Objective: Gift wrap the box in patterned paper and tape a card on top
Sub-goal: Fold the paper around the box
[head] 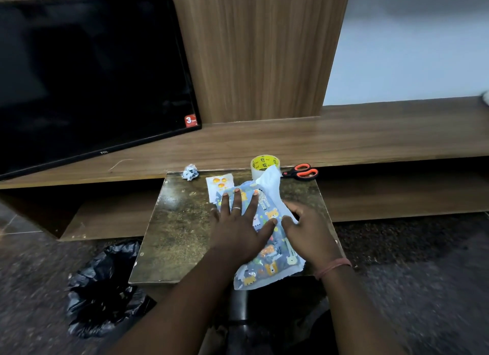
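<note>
Blue patterned paper (270, 262) with cartoon animals covers the box on the small brown table (180, 230); the box itself is hidden under it. My left hand (239, 222) lies flat on top of the paper, fingers spread. At the package's right side my right hand (307, 227) pinches the paper's white-backed edge. A loose white flap (271, 181) stands up at the far end. A white card (219, 184) with orange shapes lies at the far left of the package. The tape roll (265, 163) with yellow core and the orange-handled scissors (301, 171) sit at the table's far edge.
A crumpled paper scrap (190, 171) lies at the table's far left corner. A black television (87, 77) leans on the wooden shelf unit (344, 138) behind. On the floor to the left sits a black plastic bag (103, 288).
</note>
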